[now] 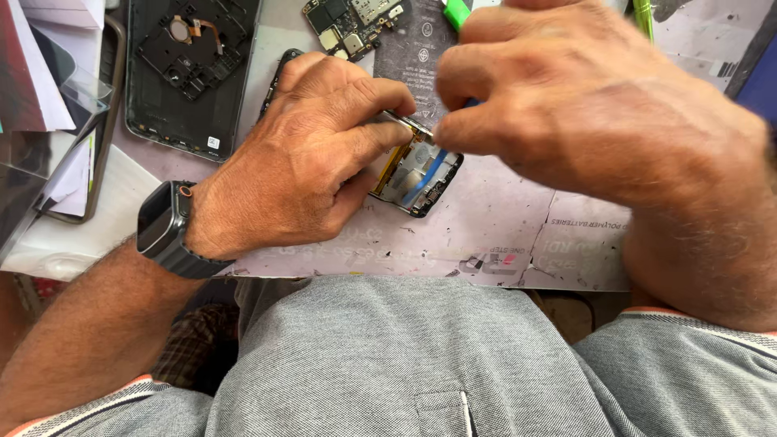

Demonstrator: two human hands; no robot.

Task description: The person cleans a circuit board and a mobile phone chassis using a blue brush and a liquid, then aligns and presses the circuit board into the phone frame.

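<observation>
The left hand (299, 154) pinched the upper edge of an opened black phone frame with exposed blue and yellow parts (417, 174), thumb and forefinger closed on it, pressing it to the worn grey work mat (502, 218). Just beside that pinch, the right hand (583, 105) closed its fingertips on a thin tool, mostly hidden. Farther out lay a dark phone back cover (190, 69) and a green circuit board (352, 24).
</observation>
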